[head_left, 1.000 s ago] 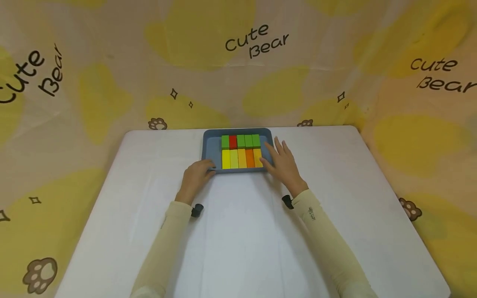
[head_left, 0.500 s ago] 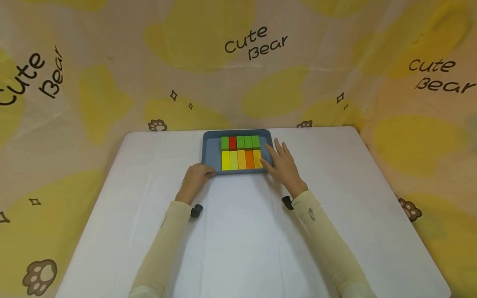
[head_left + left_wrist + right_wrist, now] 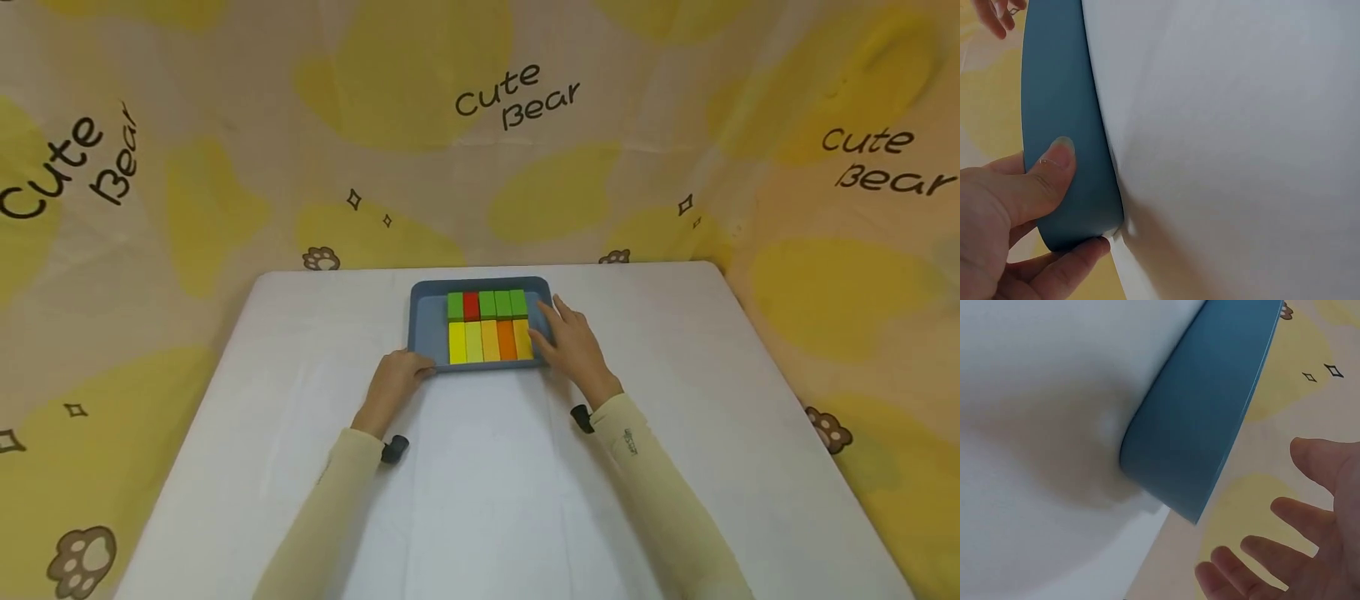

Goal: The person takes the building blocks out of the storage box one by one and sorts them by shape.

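Observation:
A blue-grey rectangular tray (image 3: 429, 323) lies near the back of the table, holding two rows of blocks. In the back row, a red block (image 3: 471, 307) sits among green blocks (image 3: 496, 305); the front row has yellow blocks (image 3: 458, 342) and an orange block (image 3: 507, 340). My left hand (image 3: 393, 385) grips the tray's front left corner, its thumb (image 3: 1055, 167) pressed on the outer wall. My right hand (image 3: 576, 348) is spread beside the tray's right end, fingertips overlapping that rim in the head view. In the right wrist view its fingers (image 3: 1279, 555) are apart from the tray wall.
The tray stands on a white-covered table (image 3: 480, 483). A yellow patterned cloth (image 3: 420, 125) rises behind and around the table's sides. Dark wrist cameras (image 3: 395, 449) sit at both cuffs.
My left fingers have closed on the tray's corner. The tray and both hands have shifted slightly toward me, and the head view has tilted up a little. The right hand stays spread.

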{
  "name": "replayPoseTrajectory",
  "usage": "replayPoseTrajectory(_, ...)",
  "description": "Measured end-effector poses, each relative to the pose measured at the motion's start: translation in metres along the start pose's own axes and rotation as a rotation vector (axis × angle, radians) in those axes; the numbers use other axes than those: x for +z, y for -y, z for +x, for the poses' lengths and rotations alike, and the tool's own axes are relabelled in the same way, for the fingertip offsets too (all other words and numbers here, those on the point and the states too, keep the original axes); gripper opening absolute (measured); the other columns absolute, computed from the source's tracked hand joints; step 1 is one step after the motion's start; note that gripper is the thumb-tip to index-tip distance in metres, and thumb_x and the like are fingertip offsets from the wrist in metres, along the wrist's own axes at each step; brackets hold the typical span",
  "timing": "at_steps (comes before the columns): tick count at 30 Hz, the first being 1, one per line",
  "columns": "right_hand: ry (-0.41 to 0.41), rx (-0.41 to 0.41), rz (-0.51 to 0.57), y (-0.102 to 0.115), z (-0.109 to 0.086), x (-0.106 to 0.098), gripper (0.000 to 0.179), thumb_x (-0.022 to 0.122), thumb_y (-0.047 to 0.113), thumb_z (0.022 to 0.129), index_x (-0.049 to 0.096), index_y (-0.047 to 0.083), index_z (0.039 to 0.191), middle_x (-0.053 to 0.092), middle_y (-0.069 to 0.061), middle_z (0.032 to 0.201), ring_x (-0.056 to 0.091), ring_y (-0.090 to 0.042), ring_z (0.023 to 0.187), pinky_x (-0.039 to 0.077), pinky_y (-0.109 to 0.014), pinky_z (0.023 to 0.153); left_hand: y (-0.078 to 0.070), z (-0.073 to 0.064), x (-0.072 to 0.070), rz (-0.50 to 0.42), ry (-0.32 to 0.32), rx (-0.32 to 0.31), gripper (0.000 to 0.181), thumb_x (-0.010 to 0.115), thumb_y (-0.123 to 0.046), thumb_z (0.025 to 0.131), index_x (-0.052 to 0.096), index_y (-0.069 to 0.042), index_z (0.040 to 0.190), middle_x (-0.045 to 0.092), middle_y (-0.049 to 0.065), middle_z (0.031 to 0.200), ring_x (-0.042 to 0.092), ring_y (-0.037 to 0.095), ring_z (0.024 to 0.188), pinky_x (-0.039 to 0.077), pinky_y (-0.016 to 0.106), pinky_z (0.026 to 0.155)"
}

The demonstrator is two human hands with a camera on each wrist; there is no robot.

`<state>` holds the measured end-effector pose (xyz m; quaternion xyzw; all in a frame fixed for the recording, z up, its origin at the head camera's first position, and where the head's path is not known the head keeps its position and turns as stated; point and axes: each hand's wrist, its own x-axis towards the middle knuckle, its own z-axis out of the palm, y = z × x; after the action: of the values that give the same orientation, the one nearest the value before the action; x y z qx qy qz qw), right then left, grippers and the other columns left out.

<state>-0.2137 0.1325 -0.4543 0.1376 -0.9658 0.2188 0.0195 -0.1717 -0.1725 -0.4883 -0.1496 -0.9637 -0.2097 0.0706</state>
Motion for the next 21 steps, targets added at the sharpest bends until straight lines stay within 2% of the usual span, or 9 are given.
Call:
replayPoseTrajectory(6,-0.001,-0.024,-0.008,-0.002,-0.007,0.005,0.056,0.055,0.037,0.1,0.044,0.007,0.146,0.042,-0.022,0.15,0.047,-0.046,0.129,0.041,-0.055,0.108,-0.01,-0.019,0.0,0.005,0.003,-0.023,0.013,0.078,-0.01,0.082,0.08,-0.011,0.094,0.077,0.009,0.091,0.069,0.024,0.078,0.059,0.037,0.075)
replayPoseTrajectory(13,0.003,-0.037,-0.088,0.002,-0.018,0.014,0.046,0.057,0.035,0.1,0.056,0.006,0.136,0.059,-0.021,0.133,0.055,-0.04,0.115,0.046,-0.049,0.102,-0.019,-0.037,-0.001,0.015,-0.009,-0.019,0.01,0.079,-0.009,0.08,0.079,-0.012,0.089,0.077,0.007,0.088,0.069,0.022,0.077,0.058,0.036,0.074)
replayPoseTrajectory(16,0.017,-0.039,-0.114,0.006,-0.022,0.019,0.044,0.058,0.036,0.099,0.06,0.005,0.131,0.063,-0.02,0.128,0.056,-0.038,0.109,0.049,-0.047,0.096,-0.02,-0.041,0.001,0.02,-0.03,-0.01,0.01,0.08,-0.009,0.079,0.079,-0.011,0.089,0.077,0.008,0.088,0.07,0.023,0.077,0.059,0.036,0.073)
replayPoseTrajectory(21,0.038,-0.035,-0.112,0.013,-0.024,0.029,0.044,0.061,0.036,0.098,0.062,0.006,0.129,0.062,-0.02,0.127,0.056,-0.036,0.109,0.052,-0.046,0.094,-0.022,-0.046,0.002,0.033,-0.061,0.006,0.012,0.081,-0.009,0.077,0.08,-0.01,0.089,0.077,0.009,0.087,0.071,0.025,0.078,0.059,0.037,0.072)
